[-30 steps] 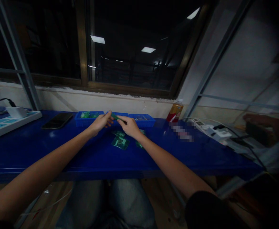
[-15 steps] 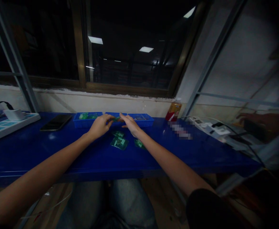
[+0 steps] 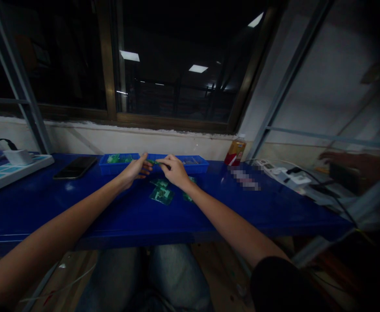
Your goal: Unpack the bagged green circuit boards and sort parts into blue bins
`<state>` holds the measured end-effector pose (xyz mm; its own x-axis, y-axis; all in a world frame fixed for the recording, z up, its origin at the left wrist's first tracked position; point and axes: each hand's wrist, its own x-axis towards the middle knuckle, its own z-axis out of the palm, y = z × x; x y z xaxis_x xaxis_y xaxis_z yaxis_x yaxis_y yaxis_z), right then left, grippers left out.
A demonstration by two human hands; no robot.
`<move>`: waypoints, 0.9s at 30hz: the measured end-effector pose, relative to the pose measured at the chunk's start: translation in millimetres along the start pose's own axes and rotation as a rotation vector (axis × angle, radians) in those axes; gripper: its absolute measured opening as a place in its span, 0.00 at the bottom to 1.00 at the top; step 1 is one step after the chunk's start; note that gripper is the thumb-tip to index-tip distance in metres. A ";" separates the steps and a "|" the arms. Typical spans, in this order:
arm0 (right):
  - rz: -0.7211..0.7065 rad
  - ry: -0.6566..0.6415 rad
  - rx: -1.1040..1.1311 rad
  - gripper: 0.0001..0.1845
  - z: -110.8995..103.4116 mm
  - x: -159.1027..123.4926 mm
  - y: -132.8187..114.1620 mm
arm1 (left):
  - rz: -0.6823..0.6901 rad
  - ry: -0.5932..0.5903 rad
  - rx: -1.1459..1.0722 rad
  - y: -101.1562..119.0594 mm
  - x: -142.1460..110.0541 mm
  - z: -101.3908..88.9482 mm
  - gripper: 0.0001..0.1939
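Observation:
My right hand pinches one end of a small green plastic bag above the table. At the bag's other end is my left hand, its fingers spread apart; whether they touch the bag I cannot tell. Below the hands, green bags with small parts inside lie on the blue table, and another green bag lies partly hidden by my right wrist. Behind the hands stand blue bins: the left bin has green bags in it, and the right bin holds small parts too dim to name.
A phone and a white power strip lie at the left. At the right back stands a drink bottle, with chargers and cables beyond it. Another person's hand shows at the far right, near a dark device.
My left hand has gone from closed fingers at the bag to spread fingers. My right hand has turned from flat, extended fingers to a pinch on the bag.

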<state>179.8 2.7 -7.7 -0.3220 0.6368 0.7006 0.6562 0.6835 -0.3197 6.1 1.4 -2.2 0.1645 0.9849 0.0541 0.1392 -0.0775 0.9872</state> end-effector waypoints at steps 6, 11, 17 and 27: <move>-0.027 -0.025 -0.037 0.19 2.6 -3.6 -5.6 | 0.206 0.080 0.125 1.5 8.6 -10.8 0.14; 0.022 -0.092 -0.100 0.14 -2.5 0.2 0.2 | 0.482 0.575 0.582 8.1 19.8 -55.2 0.13; 0.092 -0.382 -0.154 0.14 -19.5 4.7 7.4 | 0.418 0.709 0.696 0.9 23.9 -83.1 0.16; 0.244 -0.548 -0.180 0.21 -16.8 -0.8 -5.4 | 0.444 0.515 1.126 1.5 30.2 -60.7 0.19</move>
<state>188.0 -7.5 4.1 -0.4202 0.8901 0.1766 0.8444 0.4548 -0.2831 -48.0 40.4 10.1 0.0526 0.7687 0.6375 0.9440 -0.2464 0.2193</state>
